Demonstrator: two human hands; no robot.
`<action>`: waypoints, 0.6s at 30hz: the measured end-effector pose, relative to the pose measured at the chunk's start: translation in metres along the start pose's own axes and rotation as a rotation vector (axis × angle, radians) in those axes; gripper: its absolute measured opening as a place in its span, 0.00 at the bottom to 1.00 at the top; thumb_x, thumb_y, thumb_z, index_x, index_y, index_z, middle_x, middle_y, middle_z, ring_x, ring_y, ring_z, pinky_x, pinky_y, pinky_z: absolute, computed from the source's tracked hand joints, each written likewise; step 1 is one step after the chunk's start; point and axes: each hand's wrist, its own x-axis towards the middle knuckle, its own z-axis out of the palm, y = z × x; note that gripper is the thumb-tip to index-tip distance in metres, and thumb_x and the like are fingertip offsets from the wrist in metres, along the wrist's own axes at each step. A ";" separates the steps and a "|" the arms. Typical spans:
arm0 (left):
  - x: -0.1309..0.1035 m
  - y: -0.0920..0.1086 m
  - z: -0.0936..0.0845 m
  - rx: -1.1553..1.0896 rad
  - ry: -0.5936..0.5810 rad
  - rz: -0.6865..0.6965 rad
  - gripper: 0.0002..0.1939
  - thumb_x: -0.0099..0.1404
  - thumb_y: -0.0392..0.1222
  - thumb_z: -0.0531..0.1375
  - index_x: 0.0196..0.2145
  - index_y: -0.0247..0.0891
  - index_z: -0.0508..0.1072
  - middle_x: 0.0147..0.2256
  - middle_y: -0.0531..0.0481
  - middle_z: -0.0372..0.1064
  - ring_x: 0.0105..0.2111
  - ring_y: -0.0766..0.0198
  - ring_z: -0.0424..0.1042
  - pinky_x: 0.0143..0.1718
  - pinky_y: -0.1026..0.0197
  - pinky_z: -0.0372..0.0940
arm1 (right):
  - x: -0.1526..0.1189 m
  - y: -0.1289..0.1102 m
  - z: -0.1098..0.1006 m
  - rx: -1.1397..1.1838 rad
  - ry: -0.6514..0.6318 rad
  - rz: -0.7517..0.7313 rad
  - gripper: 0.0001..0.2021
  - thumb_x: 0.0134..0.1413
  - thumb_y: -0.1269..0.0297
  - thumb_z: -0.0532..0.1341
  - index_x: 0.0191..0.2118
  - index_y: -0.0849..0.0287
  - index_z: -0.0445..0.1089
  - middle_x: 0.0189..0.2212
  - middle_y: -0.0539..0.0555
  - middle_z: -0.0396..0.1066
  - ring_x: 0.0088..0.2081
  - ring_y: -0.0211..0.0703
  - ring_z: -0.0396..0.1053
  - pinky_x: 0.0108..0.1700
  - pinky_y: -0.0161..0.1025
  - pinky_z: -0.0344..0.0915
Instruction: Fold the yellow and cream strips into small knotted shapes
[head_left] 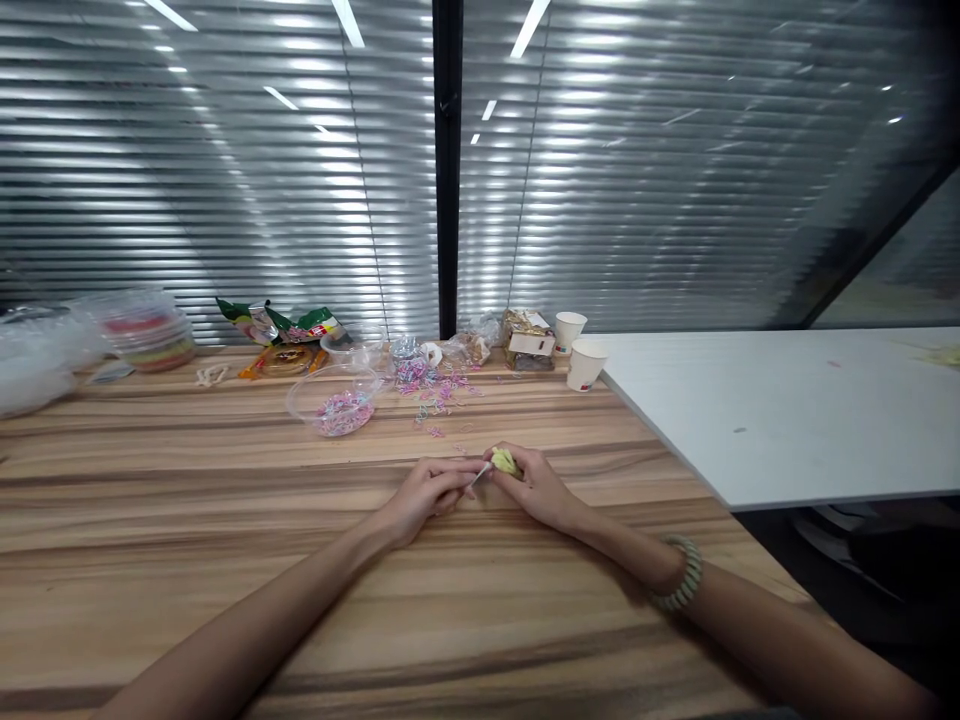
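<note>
While the right hand (541,490) grips the yellow piece (505,461), the left hand (421,499) pinches the white stick (481,474). The stick's long axis slants away and rightward, toward the piece.

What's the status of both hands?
Left hand on thin white piece; right hand holding yellow bundle. Paper cups beyond, clear of both hands.

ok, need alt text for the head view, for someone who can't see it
Over a wood-grain table, the right hand holds something small and yellow; a thin pale strip shows between it and the left hand. Behind: a clear bowl with pink and purple bits, a green snack packet, two paper cups, then window blinds.
</note>
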 end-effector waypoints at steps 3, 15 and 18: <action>0.002 -0.003 -0.001 -0.044 0.072 0.005 0.15 0.52 0.40 0.59 0.39 0.33 0.74 0.17 0.54 0.64 0.12 0.79 0.45 0.15 0.69 0.37 | 0.001 0.002 0.001 0.035 -0.047 -0.004 0.10 0.54 0.59 0.53 0.31 0.62 0.64 0.25 0.49 0.64 0.28 0.36 0.60 0.32 0.32 0.57; 0.006 -0.008 0.003 0.061 0.337 0.191 0.16 0.47 0.44 0.64 0.35 0.36 0.76 0.33 0.46 0.74 0.29 0.64 0.69 0.35 0.63 0.62 | 0.001 -0.008 0.000 0.064 -0.096 -0.023 0.15 0.60 0.58 0.45 0.41 0.61 0.63 0.36 0.55 0.67 0.40 0.42 0.63 0.44 0.39 0.58; 0.007 -0.014 0.000 0.118 0.378 0.213 0.20 0.46 0.43 0.65 0.38 0.35 0.74 0.31 0.46 0.75 0.30 0.62 0.70 0.37 0.61 0.63 | -0.001 -0.008 0.003 -0.026 -0.130 -0.060 0.14 0.61 0.60 0.43 0.37 0.60 0.63 0.31 0.54 0.67 0.35 0.40 0.63 0.40 0.37 0.59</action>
